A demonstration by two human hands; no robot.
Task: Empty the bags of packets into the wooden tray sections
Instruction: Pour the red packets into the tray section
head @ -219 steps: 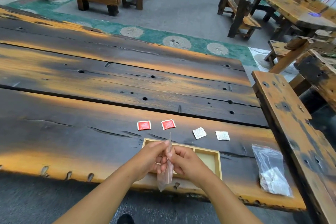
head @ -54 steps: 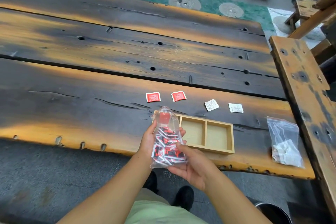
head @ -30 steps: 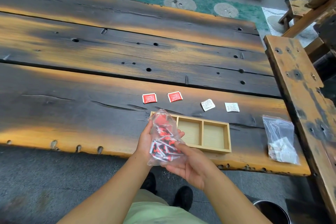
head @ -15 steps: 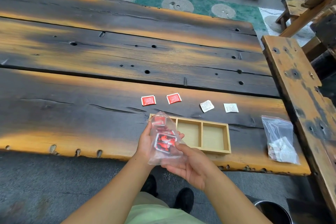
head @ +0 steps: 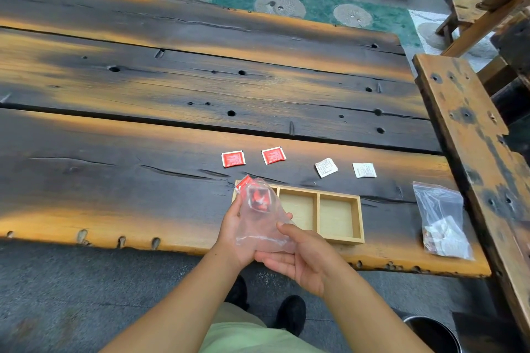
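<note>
1. The left hand (head: 236,228) gripped the side of the clear bag (head: 259,226), fingers curled round it. The right hand (head: 298,259) pinched the bag's lower end between thumb and fingers.
2. Less than two seconds before, the red packets (head: 258,197) had filled the bag's lower half. Now the bag was tipped with its mouth toward the wooden tray (head: 360,218), the packets were bunched at the mouth, and the rest of the bag looked clear.
3. The mouth sat over the tray's leftmost section. The bag hid that section, so I could not tell how many packets had landed there.
4. I judged the first pour nearly done, needing perhaps a shake to free the last packets.
5. The middle and right sections showed bare wood. The bag of white packets (head: 441,223) lay unemptied on the tabletop (head: 114,180), right of the tray.
6. Beyond the tray lay two loose red sachets (head: 233,158) and two loose white sachets (head: 326,167).
</note>
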